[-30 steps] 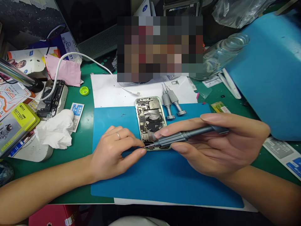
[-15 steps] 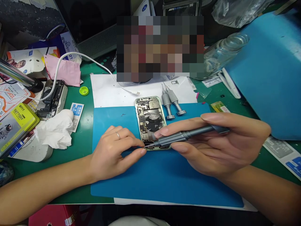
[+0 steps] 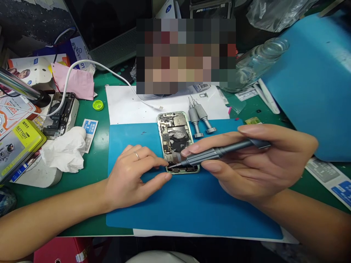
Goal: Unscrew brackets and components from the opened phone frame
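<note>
An opened phone lies on the blue mat, its inner boards and parts exposed. My left hand, a ring on one finger, has its index finger and thumb on either side of the phone's lower left corner. A dark grey precision screwdriver is gripped in my right hand, slanting down to the left. Its thin tip reaches the phone's lower left end, close to my left fingertips; exact contact is too small to make out. The screwdriver and right fingers cover part of the phone's lower right side.
Beyond the phone lie two grey screwdrivers and a white cable. At left are another opened phone, crumpled tissue, a green cap and a yellow battery box. A glass jar leans at back right.
My right hand and its screwdriver have shifted slightly up, with the tip now a little higher at the phone's lower end. My left thumb and index finger sit slightly farther apart.
</note>
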The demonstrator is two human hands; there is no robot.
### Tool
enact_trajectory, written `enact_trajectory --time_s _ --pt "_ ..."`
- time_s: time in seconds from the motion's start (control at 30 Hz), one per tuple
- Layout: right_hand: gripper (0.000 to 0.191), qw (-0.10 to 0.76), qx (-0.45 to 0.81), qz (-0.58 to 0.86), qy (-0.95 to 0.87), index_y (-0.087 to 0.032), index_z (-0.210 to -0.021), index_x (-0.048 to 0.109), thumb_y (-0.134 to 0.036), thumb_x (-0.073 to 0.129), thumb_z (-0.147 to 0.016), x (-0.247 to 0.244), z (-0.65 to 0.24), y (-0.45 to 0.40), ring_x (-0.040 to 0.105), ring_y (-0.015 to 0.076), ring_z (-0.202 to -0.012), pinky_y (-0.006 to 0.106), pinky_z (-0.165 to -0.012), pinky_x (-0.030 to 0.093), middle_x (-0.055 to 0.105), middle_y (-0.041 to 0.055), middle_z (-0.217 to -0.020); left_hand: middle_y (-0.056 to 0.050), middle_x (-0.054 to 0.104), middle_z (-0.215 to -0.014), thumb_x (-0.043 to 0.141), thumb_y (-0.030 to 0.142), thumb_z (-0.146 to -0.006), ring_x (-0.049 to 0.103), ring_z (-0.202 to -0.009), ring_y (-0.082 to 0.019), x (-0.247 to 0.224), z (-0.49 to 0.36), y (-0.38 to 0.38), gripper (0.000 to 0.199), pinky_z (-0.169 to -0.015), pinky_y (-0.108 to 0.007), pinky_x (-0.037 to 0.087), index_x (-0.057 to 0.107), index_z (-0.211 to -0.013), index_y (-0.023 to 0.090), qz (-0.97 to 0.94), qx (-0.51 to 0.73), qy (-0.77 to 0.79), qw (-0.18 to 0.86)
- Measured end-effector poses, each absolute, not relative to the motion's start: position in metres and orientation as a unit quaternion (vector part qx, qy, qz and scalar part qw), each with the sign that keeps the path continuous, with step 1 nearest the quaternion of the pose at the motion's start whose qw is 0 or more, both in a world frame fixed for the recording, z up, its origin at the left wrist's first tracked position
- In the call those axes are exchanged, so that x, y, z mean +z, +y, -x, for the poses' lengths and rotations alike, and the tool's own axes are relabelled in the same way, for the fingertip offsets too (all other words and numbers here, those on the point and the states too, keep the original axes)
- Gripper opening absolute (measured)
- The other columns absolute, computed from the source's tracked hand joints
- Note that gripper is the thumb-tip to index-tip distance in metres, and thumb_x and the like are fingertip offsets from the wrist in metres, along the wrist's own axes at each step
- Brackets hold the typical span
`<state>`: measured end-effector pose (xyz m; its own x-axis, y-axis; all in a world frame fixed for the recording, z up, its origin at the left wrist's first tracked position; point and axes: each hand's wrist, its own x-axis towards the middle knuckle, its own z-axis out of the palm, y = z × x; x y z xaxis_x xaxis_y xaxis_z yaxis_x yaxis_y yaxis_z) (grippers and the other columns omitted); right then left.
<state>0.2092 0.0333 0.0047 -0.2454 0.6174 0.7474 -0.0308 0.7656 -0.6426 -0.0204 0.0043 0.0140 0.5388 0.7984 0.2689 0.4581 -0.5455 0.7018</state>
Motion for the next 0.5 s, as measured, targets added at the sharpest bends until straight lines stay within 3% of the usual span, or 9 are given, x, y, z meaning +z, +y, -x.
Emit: enact_trajectory --time_s 0.5 --pt "0.072 0.561 0.264 0.218 -0.753 -0.020 -0.143 0.049 0.003 0.072 -0.080 0.0091 -0.2103 0.0339 0.078 0.0154 -0.081 0.023 -0.062 0.065 0.073 0.0023 -0.091 -0.002 0.072 -0.087 0.064 0.028 -0.097 0.062 -0.077 -0.014 0.0134 0.0201 0.0047 0.014 -0.071 -0.033 0.038 0.070 -0.101 0.016 -0.830 0.292 0.380 0.286"
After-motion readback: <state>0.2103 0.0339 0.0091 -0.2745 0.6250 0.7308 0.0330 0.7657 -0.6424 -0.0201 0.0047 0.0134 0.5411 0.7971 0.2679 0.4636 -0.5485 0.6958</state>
